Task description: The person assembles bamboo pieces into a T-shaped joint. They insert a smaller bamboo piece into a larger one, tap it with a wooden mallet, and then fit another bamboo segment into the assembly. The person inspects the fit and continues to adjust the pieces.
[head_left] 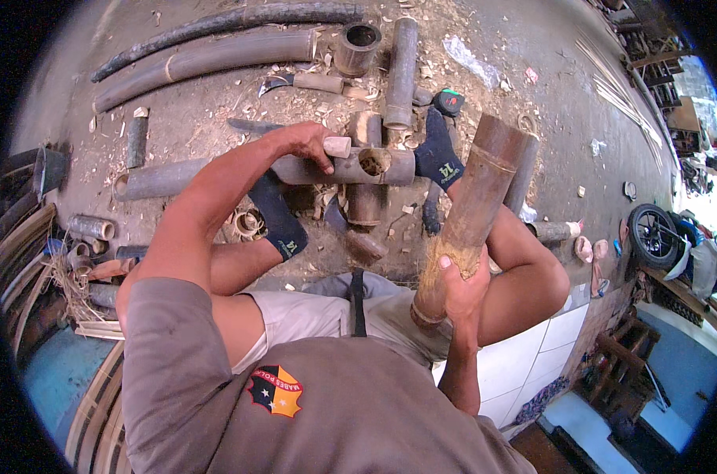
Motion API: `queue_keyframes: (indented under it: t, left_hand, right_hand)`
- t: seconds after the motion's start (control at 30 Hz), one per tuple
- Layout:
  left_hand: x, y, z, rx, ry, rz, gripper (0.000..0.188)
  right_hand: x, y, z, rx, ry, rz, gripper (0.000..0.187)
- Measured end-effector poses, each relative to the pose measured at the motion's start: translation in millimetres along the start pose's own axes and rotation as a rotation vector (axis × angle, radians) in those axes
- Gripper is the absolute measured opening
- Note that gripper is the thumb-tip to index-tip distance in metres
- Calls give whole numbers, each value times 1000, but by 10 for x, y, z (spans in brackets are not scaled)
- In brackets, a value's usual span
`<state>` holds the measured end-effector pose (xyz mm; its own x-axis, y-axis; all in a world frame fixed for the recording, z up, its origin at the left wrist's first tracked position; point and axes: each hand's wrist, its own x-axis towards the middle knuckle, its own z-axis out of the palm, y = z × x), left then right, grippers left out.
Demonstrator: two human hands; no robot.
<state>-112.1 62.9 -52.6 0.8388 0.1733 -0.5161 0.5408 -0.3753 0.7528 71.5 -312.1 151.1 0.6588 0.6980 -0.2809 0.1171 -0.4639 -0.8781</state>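
My left hand (309, 148) is closed around a knife; its pale wooden handle end (338, 147) sticks out on the right and its dark blade (253, 126) shows beyond my forearm. Below these fingers lies a bamboo tube (303, 171) with a round hole cut near its right end. My right hand (464, 283) grips the lower part of a thick brown bamboo tube (478, 186), which leans across my right thigh. Fibrous, yellowish scraped bamboo shows beside the thumb. The lower end of this tube rests against my lap.
Long bamboo poles (208, 63) lie at the far left. A curved blade with a wooden handle (317, 82), a short bamboo ring (358, 49), a tape measure (448, 103) and scattered shavings are on the floor. Split bamboo (27, 257) is stacked left; a wheel (652, 235) stands right.
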Motion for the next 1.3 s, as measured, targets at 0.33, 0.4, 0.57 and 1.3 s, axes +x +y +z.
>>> queue_keyframes:
  t: [0.33, 0.4, 0.57, 1.3]
  left_hand:
    - [-21, 530, 96, -428, 840, 161, 53]
    - [121, 875, 275, -426, 1035, 386, 48]
    - [297, 1399, 1115, 135, 931, 582, 56]
    - [309, 1252, 1531, -69, 768, 777, 43]
  right_hand:
    - [77, 49, 100, -28, 27, -69, 65]
    - [62, 44, 115, -23, 24, -51, 66]
    - [-43, -81, 95, -56, 26, -40, 68]
    - [-353, -88, 55, -112, -42, -78, 69]
